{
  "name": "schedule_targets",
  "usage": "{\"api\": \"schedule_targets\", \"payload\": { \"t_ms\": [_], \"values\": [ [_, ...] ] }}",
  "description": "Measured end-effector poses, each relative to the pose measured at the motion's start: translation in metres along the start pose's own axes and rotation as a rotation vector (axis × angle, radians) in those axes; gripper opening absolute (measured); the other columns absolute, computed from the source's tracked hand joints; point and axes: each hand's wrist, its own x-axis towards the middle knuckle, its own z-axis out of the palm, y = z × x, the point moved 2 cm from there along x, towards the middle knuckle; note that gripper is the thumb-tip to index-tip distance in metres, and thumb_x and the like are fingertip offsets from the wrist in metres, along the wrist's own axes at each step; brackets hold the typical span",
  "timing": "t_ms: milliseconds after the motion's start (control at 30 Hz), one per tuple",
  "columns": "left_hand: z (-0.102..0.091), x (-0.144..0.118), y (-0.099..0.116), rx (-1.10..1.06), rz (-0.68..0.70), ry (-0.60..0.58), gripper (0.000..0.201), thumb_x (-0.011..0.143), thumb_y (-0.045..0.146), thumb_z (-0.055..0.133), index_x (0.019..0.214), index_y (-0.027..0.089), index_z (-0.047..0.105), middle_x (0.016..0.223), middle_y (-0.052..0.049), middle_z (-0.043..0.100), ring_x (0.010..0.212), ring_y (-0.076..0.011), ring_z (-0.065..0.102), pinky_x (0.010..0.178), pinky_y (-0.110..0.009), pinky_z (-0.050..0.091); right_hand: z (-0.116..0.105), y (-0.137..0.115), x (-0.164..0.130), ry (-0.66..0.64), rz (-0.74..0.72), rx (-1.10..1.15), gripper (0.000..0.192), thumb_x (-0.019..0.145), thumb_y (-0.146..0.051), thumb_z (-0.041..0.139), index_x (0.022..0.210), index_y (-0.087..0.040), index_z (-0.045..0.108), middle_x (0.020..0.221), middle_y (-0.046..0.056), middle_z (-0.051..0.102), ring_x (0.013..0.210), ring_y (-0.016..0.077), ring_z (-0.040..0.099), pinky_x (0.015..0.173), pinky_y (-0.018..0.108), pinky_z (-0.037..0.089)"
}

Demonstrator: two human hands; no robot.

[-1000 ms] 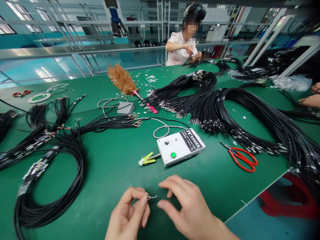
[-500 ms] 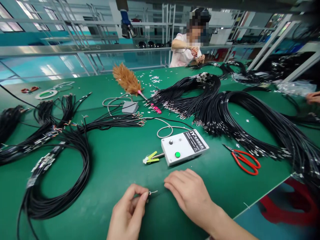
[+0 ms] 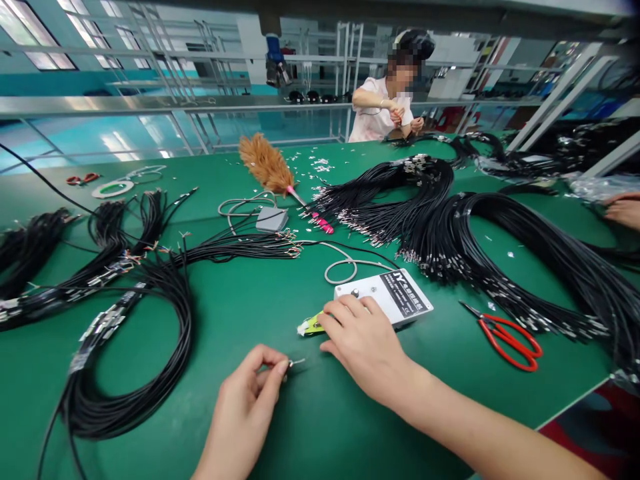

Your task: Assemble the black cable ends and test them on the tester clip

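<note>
left hand [image 3: 250, 393] pinches a small metal terminal [image 3: 294, 363] at near centre of the green tabletop [image 3: 240, 320]; right hand [image 3: 363, 343] open, fingers resting on white control box [image 3: 395, 303], probably touching its yellow-green clip [image 3: 311, 325]

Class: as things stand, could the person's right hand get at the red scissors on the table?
Probably yes. The right hand rests on the white box; the red scissors lie to its right on bare green table, nothing between.

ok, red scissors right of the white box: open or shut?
Nearly shut. The red scissors lie flat on the green table, blades together in one thin point, untouched; the right hand rests on the white box.
</note>
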Motion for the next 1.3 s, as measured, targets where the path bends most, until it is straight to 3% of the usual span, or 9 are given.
{"api": "schedule_targets", "payload": {
  "t_ms": [133, 300, 600, 1133, 1300],
  "values": [
    [-0.005, 0.018, 0.006, -0.062, -0.046, 0.012, 0.039, 0.076, 0.053, 0.058, 0.076, 0.015, 0.052, 0.059, 0.003, 0.046, 0.047, -0.0086, 0.037, 0.042, -0.019, 0.026, 0.011, -0.003, 0.02, -0.089, -0.011, -0.099, 0.01, 0.08, -0.013, 0.067, 0.086, -0.013, 0.06, 0.089, 0.009, 0.059, 0.089, 0.026, 0.05, 0.073, 0.039, 0.03],
    [-0.006, 0.03, 0.006, -0.099, -0.055, 0.029, 0.038, 0.075, 0.051, 0.059, 0.076, 0.014, 0.051, 0.061, 0.003, 0.048, 0.046, -0.0075, 0.038, 0.042, -0.018, 0.028, 0.024, -0.001, 0.021, -0.161, -0.057, -0.138, 0.008, 0.085, -0.007, 0.055, 0.085, -0.012, 0.061, 0.082, 0.007, 0.058, 0.079, 0.023, 0.05, 0.073, 0.039, 0.032],
    [0.001, 0.045, -0.003, -0.086, -0.033, 0.023, 0.034, 0.078, 0.048, 0.058, 0.075, 0.015, 0.052, 0.062, 0.002, 0.048, 0.049, -0.0087, 0.039, 0.044, -0.02, 0.028, 0.02, 0.006, 0.037, -0.29, -0.111, -0.088, 0.012, 0.084, -0.008, 0.06, 0.074, -0.014, 0.061, 0.073, 0.004, 0.059, 0.074, 0.0195, 0.053, 0.071, 0.035, 0.03],
    [0.008, 0.053, -0.008, -0.106, -0.048, 0.014, 0.038, 0.074, 0.051, 0.061, 0.074, 0.014, 0.053, 0.061, 0.002, 0.049, 0.048, -0.0082, 0.039, 0.043, -0.019, 0.029, 0.02, 0.005, 0.039, -0.289, -0.074, -0.04, 0.012, 0.082, -0.009, 0.058, 0.072, -0.014, 0.061, 0.073, 0.006, 0.058, 0.075, 0.0208, 0.053, 0.071, 0.037, 0.032],
    [0.008, 0.053, -0.012, -0.111, -0.051, 0.002, 0.043, 0.074, 0.056, 0.061, 0.076, 0.014, 0.053, 0.061, 0.003, 0.047, 0.046, -0.0074, 0.036, 0.042, -0.019, 0.026, 0.013, 0.005, 0.038, -0.238, -0.074, -0.011, 0.007, 0.078, -0.014, 0.066, 0.075, -0.013, 0.06, 0.077, 0.007, 0.059, 0.079, 0.0227, 0.052, 0.076, 0.04, 0.033]
  ]
}}
